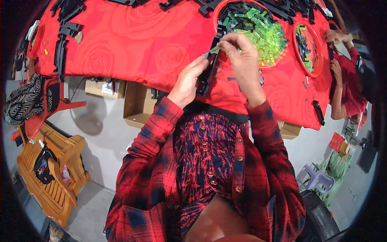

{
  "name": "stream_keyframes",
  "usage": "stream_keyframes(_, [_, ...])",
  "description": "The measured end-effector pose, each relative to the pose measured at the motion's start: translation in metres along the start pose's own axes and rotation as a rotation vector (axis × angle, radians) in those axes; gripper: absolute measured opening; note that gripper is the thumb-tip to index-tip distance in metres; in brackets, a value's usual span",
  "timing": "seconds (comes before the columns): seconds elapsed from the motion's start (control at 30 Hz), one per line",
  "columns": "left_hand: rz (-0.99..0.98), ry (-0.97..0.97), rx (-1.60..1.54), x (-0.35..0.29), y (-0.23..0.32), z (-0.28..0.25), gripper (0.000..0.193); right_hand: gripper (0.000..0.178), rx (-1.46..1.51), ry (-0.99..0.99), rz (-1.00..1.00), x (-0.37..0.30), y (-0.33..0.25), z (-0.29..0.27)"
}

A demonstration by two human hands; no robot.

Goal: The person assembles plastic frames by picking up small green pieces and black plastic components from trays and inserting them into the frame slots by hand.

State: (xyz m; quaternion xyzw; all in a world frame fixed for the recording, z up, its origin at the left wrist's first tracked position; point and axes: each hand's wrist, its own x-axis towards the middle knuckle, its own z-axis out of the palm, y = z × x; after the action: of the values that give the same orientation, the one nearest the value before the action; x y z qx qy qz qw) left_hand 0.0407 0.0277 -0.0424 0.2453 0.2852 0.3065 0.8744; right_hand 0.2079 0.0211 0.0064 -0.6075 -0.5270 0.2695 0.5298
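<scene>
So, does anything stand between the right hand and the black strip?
Only the green piece at the fingertips of the right hand, by the black strip that the left hand holds; nothing else visible blocks it.

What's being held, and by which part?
Left hand: a long black plastic strip, near its middle. Right hand: a small greenish piece, apparently by one end.

Grey flr (109, 139) — slatted wdn bench (52, 197) + red chair (71, 106) at L, lilac plastic stool (322, 182) at R
</scene>
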Motion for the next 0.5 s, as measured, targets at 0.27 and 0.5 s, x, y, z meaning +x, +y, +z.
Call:
stream_keyframes(0.27, [0.011,-0.037,-0.076,0.001,-0.006,-0.01,0.037,0.007,-0.54,0.054,-0.401,-0.006,0.008,0.01])
stream_keyframes(0.5, [0.041,-0.025,0.018,0.001,-0.009,-0.013,0.041,0.008,-0.62,0.038,-0.424,-0.006,0.009,0.01])
